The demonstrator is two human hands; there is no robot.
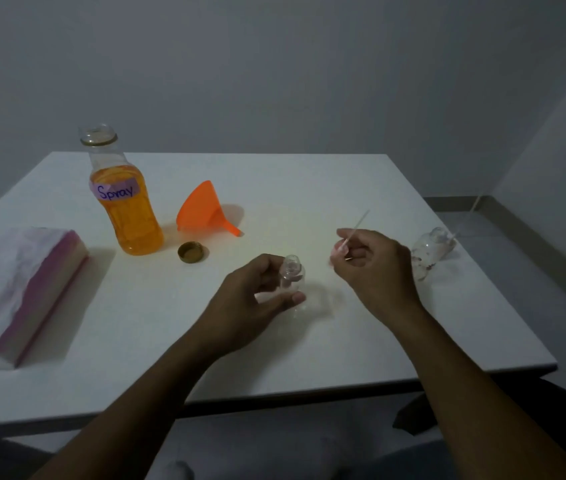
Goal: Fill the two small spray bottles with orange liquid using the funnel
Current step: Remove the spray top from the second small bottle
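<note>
My left hand [257, 299] grips a small clear spray bottle [292, 277], upright on the white table [309, 188], its neck bare. My right hand [371, 263] holds that bottle's spray head just to its right, with the thin dip tube [357, 225] sticking up and away. A second small clear spray bottle [432, 251] lies on its side beyond my right hand. The large open bottle of orange liquid [129, 209], labelled "Spray", stands at the back left. An orange funnel [205, 211] lies on its side next to it.
A gold bottle cap [191, 252] lies upturned in front of the funnel. A pink and white pack of tissues [14, 289] sits at the table's left edge. A wall is behind the table, and the floor drops away on the right.
</note>
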